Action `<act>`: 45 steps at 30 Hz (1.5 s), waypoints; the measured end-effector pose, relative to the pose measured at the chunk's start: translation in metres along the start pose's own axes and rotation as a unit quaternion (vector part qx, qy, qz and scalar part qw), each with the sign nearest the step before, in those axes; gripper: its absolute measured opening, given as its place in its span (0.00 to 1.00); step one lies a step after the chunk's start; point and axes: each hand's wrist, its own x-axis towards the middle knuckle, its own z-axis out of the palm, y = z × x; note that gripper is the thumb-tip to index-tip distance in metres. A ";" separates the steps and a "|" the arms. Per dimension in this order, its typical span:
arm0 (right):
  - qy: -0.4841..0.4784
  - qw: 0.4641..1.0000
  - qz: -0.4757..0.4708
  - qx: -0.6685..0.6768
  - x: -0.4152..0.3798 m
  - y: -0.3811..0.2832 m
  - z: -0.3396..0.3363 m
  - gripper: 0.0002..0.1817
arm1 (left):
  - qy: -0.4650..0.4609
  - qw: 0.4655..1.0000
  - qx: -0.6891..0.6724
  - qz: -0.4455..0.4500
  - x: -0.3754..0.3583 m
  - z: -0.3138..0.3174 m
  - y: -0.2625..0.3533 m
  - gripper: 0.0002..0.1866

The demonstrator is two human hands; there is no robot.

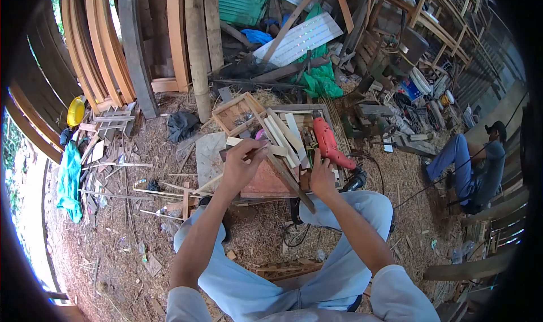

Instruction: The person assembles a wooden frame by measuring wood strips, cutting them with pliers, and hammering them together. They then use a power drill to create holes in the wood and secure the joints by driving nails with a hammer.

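Note:
My left hand (244, 162) is closed, thumb and fingers pinched together above the left part of the low work surface; whatever they hold is too small to name. A pale wood piece (277, 150) lies just beside its fingertips. My right hand (322, 176) rests at the near end of the red power tool (325, 135), its fingers partly bent over wood pieces. Pale wood strips (281, 136) lie between the hands, and a longer dark strip (289, 180) slants toward my knee. The reddish board (263, 180) lies under them.
An open wooden frame box (237, 114) stands at the far side of the work surface. Boards (175, 36) lean at the upper left. Another person (492, 158) sits at the right. A dark cable (380, 180) runs over the shavings-covered floor.

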 end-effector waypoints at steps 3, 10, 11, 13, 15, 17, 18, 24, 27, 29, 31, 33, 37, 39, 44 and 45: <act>0.013 1.000 -0.019 -0.009 0.011 0.004 0.003 0.44 | 0.001 1.000 -0.019 0.003 0.001 0.000 0.001 0.09; -0.015 0.996 -0.048 -0.072 0.028 -0.012 0.001 0.41 | -0.026 0.998 0.016 -0.053 0.000 -0.004 -0.007 0.11; 0.007 0.995 -0.070 -0.074 0.030 -0.015 0.000 0.36 | -0.023 0.999 0.015 -0.044 0.001 -0.005 -0.008 0.11; 0.033 0.992 -0.095 -0.077 0.038 -0.013 0.007 0.32 | -0.010 0.999 0.010 -0.028 0.003 -0.007 -0.012 0.11; 0.051 0.966 -0.218 -0.129 0.045 -0.007 0.009 0.23 | -0.001 1.000 0.007 -0.013 0.004 -0.009 -0.012 0.12; -0.019 0.993 -0.114 -0.016 0.053 -0.009 0.001 0.20 | -0.008 1.000 0.000 -0.021 0.003 -0.012 -0.010 0.12; -0.093 0.991 -0.002 0.097 0.055 -0.012 -0.007 0.19 | -0.005 1.000 0.002 -0.020 0.002 -0.012 -0.013 0.12; -0.091 0.991 -0.089 0.044 0.074 0.000 -0.012 0.18 | -0.007 0.999 0.016 -0.032 0.004 -0.012 -0.017 0.17; -0.016 0.988 -0.154 0.029 0.074 0.010 -0.040 0.15 | 0.030 0.998 0.009 -0.047 0.008 -0.008 -0.022 0.17; 0.121 0.976 -0.126 0.127 0.072 0.009 -0.062 0.14 | 0.043 0.999 -0.002 -0.022 0.010 -0.009 -0.018 0.16; -0.043 0.810 -0.051 0.582 0.061 -0.002 -0.114 0.17 | 0.040 0.999 0.001 -0.028 0.010 -0.008 -0.009 0.15; -0.090 0.678 -0.087 0.725 0.061 -0.009 -0.133 0.18 | 0.033 0.999 0.005 -0.035 0.010 -0.006 -0.010 0.14; -0.189 0.402 -0.185 0.877 0.070 -0.017 -0.144 0.21 | -0.021 0.994 -0.028 -0.104 0.010 -0.002 -0.027 0.14; -0.201 0.384 -0.159 0.887 0.074 -0.015 -0.136 0.21 | -0.034 0.991 -0.055 -0.120 0.011 0.000 -0.030 0.14; -0.378 0.074 -0.170 0.907 0.075 -0.018 -0.102 0.21 | -0.039 0.971 -0.094 -0.216 0.019 0.006 -0.025 0.15; -0.335 0.141 -0.102 0.926 0.067 -0.020 -0.112 0.22 | -0.043 0.970 -0.094 -0.218 0.020 0.009 -0.024 0.15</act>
